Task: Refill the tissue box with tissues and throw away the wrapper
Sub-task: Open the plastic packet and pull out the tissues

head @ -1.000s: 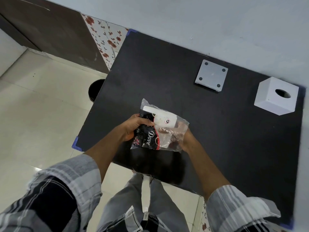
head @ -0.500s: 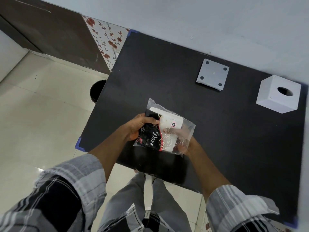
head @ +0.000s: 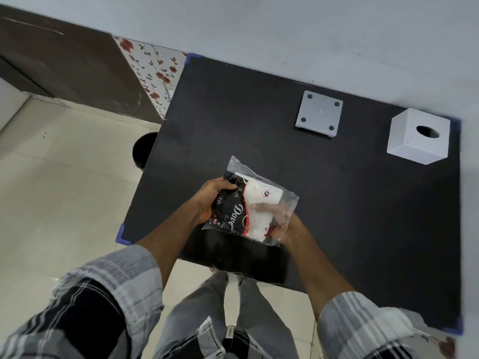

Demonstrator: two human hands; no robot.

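Note:
I hold a tissue pack (head: 250, 204) over the near left part of the black table (head: 350, 203). Its wrapper is clear plastic with a black and red printed side, and white tissues show inside. My left hand (head: 207, 200) grips the black printed end. My right hand (head: 287, 226) has fingers pushed inside the clear wrapper from the right end, touching the tissues. The white cube tissue box (head: 418, 137), round hole on top, stands at the far right. Its grey square bottom plate (head: 319, 117) lies apart to its left.
A dark round bin (head: 143, 150) stands on the tiled floor just left of the table, partly hidden by the table edge. A pale wall runs along the table's far side. Blue tape marks the table corners.
The pack has turned a little in my hands, and my right fingers have gone deeper inside the clear wrapper. The box and plate have not moved.

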